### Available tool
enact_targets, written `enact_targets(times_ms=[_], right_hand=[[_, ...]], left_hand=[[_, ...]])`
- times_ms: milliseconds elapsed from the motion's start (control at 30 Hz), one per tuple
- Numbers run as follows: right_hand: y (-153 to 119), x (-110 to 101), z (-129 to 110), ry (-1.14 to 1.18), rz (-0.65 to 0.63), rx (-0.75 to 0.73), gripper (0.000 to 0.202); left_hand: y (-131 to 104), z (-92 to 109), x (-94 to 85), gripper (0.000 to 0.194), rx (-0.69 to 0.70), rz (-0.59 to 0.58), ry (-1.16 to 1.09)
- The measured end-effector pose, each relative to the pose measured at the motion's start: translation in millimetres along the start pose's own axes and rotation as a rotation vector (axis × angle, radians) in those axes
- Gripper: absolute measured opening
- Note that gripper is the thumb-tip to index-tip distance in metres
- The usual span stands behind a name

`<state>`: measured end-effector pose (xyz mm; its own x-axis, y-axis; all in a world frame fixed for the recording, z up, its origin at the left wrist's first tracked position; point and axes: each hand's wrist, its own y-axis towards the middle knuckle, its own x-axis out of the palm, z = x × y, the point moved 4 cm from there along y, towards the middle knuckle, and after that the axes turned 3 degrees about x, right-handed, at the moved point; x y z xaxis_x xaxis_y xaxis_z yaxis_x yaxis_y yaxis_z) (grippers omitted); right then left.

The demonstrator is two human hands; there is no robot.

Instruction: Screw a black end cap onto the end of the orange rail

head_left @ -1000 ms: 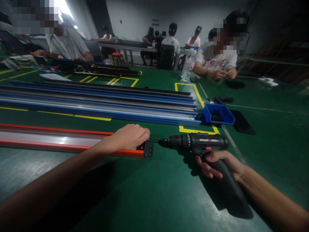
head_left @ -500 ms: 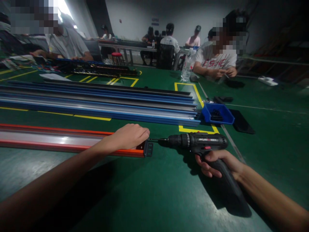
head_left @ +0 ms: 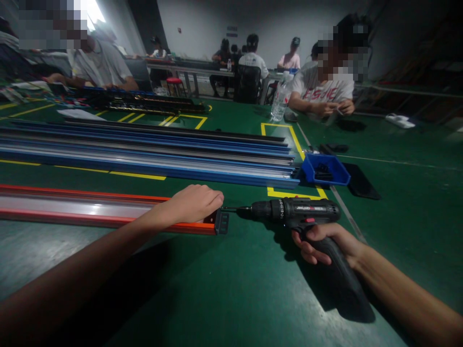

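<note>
My right hand (head_left: 318, 246) is wrapped round the grip of a black cordless drill (head_left: 311, 209), which lies level and points left. Its long thin bit (head_left: 235, 208) reaches the black end cap (head_left: 223, 223) of an orange and silver metal profile (head_left: 108, 208). Over that same end rests my left hand (head_left: 198, 200), closed, with its fingertips bent down out of sight at the cap. The hand hides the spot where the bit meets the end, so any screw there cannot be seen.
Several blue and black profiles (head_left: 162, 156) lie side by side beyond the orange one. At their right ends stands a blue bin (head_left: 327, 168) with small black parts. Behind are a water bottle (head_left: 279, 99) and a person (head_left: 325, 91) handling something small; another person (head_left: 103, 65) sits at left.
Almost nothing differs: both hands, the drill and the orange profile hold their places, with only a tiny shift of the whole view. The person at back right moves their fingers slightly.
</note>
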<state>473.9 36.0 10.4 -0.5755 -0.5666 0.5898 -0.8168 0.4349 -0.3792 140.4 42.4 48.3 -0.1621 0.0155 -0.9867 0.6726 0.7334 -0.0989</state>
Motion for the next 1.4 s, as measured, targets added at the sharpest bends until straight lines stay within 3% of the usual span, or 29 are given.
enact_targets(times_ms=[267, 767, 933, 1133, 1300, 1400], right_hand=[[0.7, -2.0, 0.8, 0.014, -0.020, 0.005, 0.025], [2.0, -1.6, 0.3, 0.024, -0.067, -0.008, 0.030], [2.6, -2.1, 0.2, 0.025, -0.078, -0.013, 0.031], [3.6, -1.7, 0.6, 0.037, -0.091, -0.020, 0.031], [3.7, -1.2, 0.1, 0.033, -0.102, -0.025, 0.028], [4.2, -1.0, -0.2, 0.018, -0.116, -0.035, 0.028]], left_hand=[[0.1, 2.8, -5.3, 0.034, -0.013, -0.039, 0.010], [-1.9, -1.2, 0.1, 0.029, -0.011, 0.017, -0.017], [0.0, -7.2, 3.7, 0.031, -0.083, 0.058, -0.097], [0.8, -15.4, -7.6, 0.046, -0.257, 0.074, -0.360], [-14.8, -33.5, -9.7, 0.051, -0.257, 0.026, -0.167], [-19.1, -41.9, -2.1, 0.049, -0.195, 0.010, -0.205]])
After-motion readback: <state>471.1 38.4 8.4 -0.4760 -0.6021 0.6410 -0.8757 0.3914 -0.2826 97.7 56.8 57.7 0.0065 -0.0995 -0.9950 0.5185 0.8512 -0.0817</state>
